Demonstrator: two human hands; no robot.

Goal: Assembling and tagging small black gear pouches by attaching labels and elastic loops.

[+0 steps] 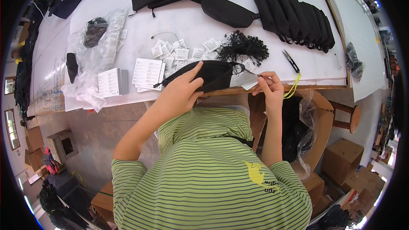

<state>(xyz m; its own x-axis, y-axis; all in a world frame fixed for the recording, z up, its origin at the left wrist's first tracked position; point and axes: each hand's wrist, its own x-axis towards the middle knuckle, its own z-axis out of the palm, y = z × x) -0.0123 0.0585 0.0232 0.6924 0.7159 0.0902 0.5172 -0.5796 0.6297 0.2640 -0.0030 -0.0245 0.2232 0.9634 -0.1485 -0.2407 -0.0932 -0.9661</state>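
Note:
A black zippered pouch [213, 76] lies at the table's near edge, in front of my body. My left hand [185, 86] holds it from the left, its fingers laid over the fabric; the thumb is mostly hidden. At the pouch's right end, my right hand [269, 86] pinches a thin black cord [252, 73] between thumb and fingertips. A white paper tag [246, 81] hangs by that cord, just left of the right fingers. Beyond the pouch sits a tangled heap of black cords [243, 47], with loose white labels [182, 54] to its left.
Stacks of white printed cards [113, 82] and a clear plastic bag [85, 55] lie left. Black pouches [228, 10] are piled at the back, others lined up [294, 19] to the right. Thread snips [291, 61] with a yellow cord lie right. An open carton [317, 132] stands below the table edge.

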